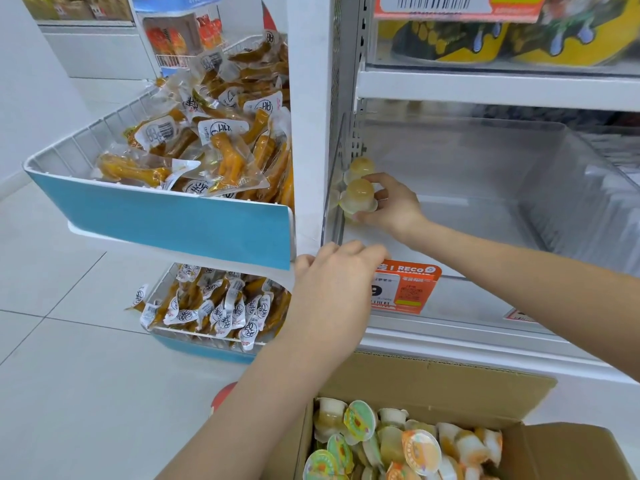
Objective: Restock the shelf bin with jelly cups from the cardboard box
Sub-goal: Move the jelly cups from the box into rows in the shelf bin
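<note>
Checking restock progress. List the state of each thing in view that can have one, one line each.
Clear shelf bin: nearly empty, a few jelly cups at its left end.
Jelly cup: held inside the bin, dome up.
Right hand: fingers curled round that cup.
Left hand: at the bin's front edge, contents hidden.
Cardboard box: flaps open, many cups inside.
Wire basket: full of snack packets.

The right hand (389,202) reaches forward and to the left on an outstretched bare forearm, fingers and thumb curled in a pinch — knuckles up, thumb low. The left hand (334,282) sits nearer and lower, back facing up, fingers bent downward — its fingertips are hidden, arm rising from below.
</note>
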A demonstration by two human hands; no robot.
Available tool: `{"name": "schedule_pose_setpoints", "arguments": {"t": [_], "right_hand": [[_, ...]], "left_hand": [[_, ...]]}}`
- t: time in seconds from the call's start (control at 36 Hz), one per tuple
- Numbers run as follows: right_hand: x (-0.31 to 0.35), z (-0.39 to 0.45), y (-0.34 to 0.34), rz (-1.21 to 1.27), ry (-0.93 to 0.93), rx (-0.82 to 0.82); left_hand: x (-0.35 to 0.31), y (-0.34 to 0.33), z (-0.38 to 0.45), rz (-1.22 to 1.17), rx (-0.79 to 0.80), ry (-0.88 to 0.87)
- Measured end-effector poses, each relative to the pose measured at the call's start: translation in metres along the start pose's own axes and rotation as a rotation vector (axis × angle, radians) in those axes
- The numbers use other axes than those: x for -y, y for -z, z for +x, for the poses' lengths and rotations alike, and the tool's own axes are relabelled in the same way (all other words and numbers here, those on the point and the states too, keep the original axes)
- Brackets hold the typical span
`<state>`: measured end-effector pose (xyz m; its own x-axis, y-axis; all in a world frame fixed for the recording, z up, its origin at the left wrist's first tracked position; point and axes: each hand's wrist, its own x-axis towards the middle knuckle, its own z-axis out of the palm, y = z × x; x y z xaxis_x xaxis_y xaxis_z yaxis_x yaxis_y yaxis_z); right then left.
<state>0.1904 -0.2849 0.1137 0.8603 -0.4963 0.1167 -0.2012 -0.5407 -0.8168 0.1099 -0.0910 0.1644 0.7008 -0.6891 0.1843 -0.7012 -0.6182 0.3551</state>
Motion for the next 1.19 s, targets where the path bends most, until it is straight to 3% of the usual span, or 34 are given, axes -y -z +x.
{"name": "schedule_pose_setpoints", "arguments": {"t": [0.31, 0.44, 0.58, 0.69, 0.81, 0.89, 0.97, 1.08, 1.19], "right_hand": [[0.002, -0.004, 0.011, -0.011, -0.025, 0.034], [0.022, -0.039, 0.059, 0.077, 0.04, -0.171], [0.028, -0.144, 0.102, 0.081, 0.297, -0.327], [-0.012, -0.233, 0.091, 0.023, 0.262, -0.301], [-0.084, -0.293, 0.047, -0.108, 0.036, -0.013], [-0.131, -0.32, 0.015, -0.147, -0.116, 0.22], [-0.164, -0.327, -0.013, -0.201, -0.142, 0.369], [-0.188, -0.311, -0.053, -0.21, -0.174, 0.416], [-0.199, -0.29, -0.089, -0.212, -0.149, 0.442]], "left_hand": [[0.004, 0.005, 0.0, 0.065, -0.013, -0.045], [0.014, 0.016, -0.012, 0.008, -0.113, -0.066], [0.027, 0.026, -0.041, -0.112, -0.297, -0.116], [0.03, 0.014, -0.062, -0.292, -0.006, -0.047], [0.029, -0.038, -0.078, -0.288, 0.334, 0.002], [0.039, -0.103, -0.093, -0.066, 0.522, 0.001], [0.065, -0.164, -0.113, 0.194, 0.709, 0.03], [0.088, -0.222, -0.142, 0.26, 0.82, 0.104], [0.085, -0.26, -0.16, 0.451, 0.809, -0.031]]}}
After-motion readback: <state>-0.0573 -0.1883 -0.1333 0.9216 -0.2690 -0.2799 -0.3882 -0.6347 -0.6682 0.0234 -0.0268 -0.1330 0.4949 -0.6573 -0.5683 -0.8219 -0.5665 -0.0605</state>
